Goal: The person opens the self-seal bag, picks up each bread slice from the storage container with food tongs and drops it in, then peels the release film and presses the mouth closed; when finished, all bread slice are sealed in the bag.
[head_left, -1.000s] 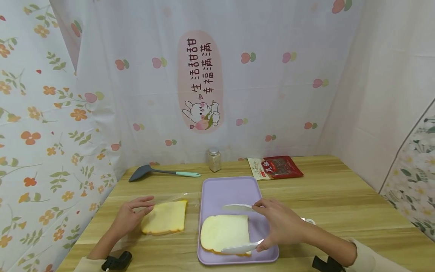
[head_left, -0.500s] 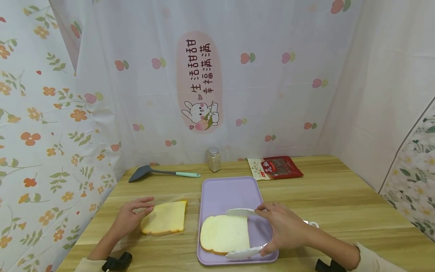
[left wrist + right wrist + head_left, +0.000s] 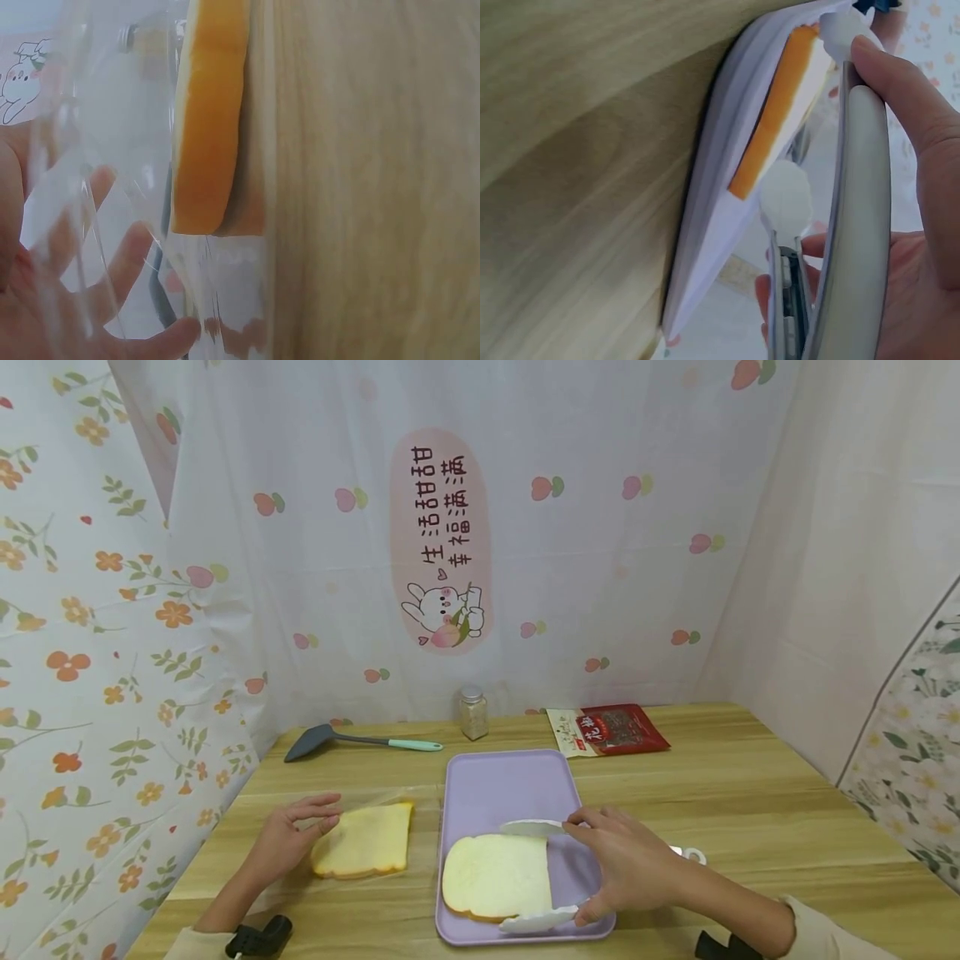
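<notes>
Pale, oblong, orange-crusted bread slice (image 3: 495, 877), just left of my nearer right hand (image 3: 630, 864).
Long axis pointing handward; I grip parted white-tipped metal tongs (image 3: 538, 920); left hand (image 3: 291, 841) spread, farther.

Far row, left to right on my feed: spatula (image 3: 363, 739), glass jar (image 3: 473, 717), peppercorn packet (image 3: 609, 730). Nearer: bagged bread slice (image 3: 367, 839); right of it, tray (image 3: 510, 789), bread slice (image 3: 497, 875) on its near half, tongs (image 3: 862, 225) astride that slice's right end.
</notes>
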Available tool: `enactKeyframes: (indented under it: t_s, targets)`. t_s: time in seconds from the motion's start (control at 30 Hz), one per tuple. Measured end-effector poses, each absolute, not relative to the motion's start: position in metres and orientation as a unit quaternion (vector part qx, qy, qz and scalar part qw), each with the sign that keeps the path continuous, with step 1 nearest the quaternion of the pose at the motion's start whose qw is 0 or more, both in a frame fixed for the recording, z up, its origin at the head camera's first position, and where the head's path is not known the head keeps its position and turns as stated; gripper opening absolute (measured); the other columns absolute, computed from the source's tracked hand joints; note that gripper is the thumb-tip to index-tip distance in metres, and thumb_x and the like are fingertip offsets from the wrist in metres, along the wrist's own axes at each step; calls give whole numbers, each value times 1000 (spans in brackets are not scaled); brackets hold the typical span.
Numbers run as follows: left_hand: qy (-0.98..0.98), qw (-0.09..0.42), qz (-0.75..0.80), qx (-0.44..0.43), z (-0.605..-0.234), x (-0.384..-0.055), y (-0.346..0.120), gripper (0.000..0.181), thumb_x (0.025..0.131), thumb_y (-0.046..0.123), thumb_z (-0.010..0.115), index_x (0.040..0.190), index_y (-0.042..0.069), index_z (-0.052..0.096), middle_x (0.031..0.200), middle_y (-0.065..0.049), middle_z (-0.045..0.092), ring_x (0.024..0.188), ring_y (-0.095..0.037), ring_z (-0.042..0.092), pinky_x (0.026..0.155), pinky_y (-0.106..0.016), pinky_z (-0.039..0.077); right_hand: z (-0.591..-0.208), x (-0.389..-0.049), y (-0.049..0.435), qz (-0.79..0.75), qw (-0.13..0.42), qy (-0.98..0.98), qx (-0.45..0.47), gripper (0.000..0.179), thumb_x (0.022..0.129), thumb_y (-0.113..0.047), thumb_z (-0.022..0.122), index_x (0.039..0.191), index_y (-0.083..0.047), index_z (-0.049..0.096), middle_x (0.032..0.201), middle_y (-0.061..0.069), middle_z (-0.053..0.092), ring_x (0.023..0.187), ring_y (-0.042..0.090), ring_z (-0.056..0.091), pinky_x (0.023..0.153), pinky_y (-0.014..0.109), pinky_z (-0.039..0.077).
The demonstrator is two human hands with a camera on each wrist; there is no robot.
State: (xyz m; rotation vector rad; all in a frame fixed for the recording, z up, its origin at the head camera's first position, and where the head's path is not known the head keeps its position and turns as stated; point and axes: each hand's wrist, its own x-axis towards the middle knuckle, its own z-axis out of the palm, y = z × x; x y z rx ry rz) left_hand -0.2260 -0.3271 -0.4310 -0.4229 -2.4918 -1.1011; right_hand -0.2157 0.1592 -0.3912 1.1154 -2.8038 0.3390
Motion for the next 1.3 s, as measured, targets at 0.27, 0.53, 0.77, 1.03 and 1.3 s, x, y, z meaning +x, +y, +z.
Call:
enactKeyframes:
  t_s: [0.27, 0.53, 0.77, 1.03, 1.3]
  targets:
    - [-890, 184, -392, -143, -432, -227, -326, 14, 90, 11, 73, 102, 5, 79, 122, -13, 68, 117, -29, 60, 86, -36, 54, -384, -218, 155, 88, 46, -921, 377, 106, 56, -75, 80, 130, 0, 63, 128, 6, 59, 101, 23, 53, 83, 45, 48]
    - [-887, 184, -396, -151, -432, -228, -325, 15, 89, 10, 73, 102, 3, 78, 121, -14, 69, 116, -24, 60, 86, -24, 52, -377, -220, 148, 60, 41, -917, 393, 104, 54, -70, 84, 127, 1, 64, 124, 6, 59, 95, 22, 52, 83, 44, 47]
    - [-889, 185, -393, -145, -431, -229, -324, 15, 89, 11, 74, 101, 3, 78, 120, -14, 69, 115, -27, 61, 83, -28, 53, -368, -227, 139, 29, 20, -912, 409, 103, 54, -71, 83, 126, 1, 64, 119, 6, 60, 91, 23, 53, 84, 42, 46]
    - [-888, 193, -389, -154, -434, -231, -324, 13, 89, 10, 74, 100, 6, 79, 119, -12, 70, 114, -27, 61, 85, -22, 51, -366, -233, 138, 46, 5, -909, 414, 99, 53, -69, 86, 126, -5, 66, 112, 2, 58, 86, 18, 52, 76, 37, 45]
    - [-887, 186, -395, -154, -435, -231, -324, 13, 89, 10, 74, 100, 4, 79, 120, -14, 69, 115, -29, 61, 86, -14, 45, -367, -239, 139, 70, -4, -907, 415, 97, 55, -70, 84, 125, -4, 69, 106, -2, 58, 81, 12, 48, 68, 28, 41]
